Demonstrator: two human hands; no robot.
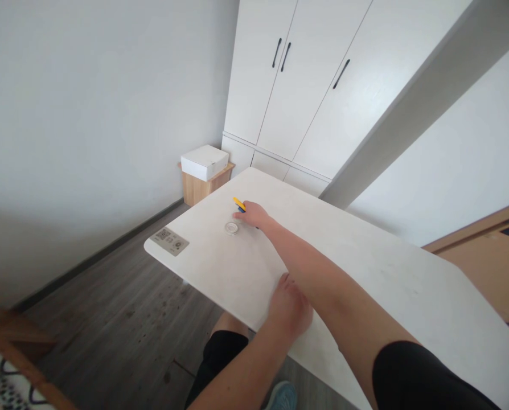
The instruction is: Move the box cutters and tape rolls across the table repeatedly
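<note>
Just one ring [228, 229] lies near one held tool [238, 203].

White table [220, 267] with small round object [232, 228] and grey QR-code label [169, 241].

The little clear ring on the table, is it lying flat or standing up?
Flat: the ring shows its round face upward on the table.

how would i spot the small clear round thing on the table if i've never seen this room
Find the white table in front of the tall white cabinets, then its corner with the grey sticker. Between that sticker and the right hand, close to the fingertips, is the small round thing. It is clear and ring-shaped, unlike the yellow-and-blue object in that hand.
</note>
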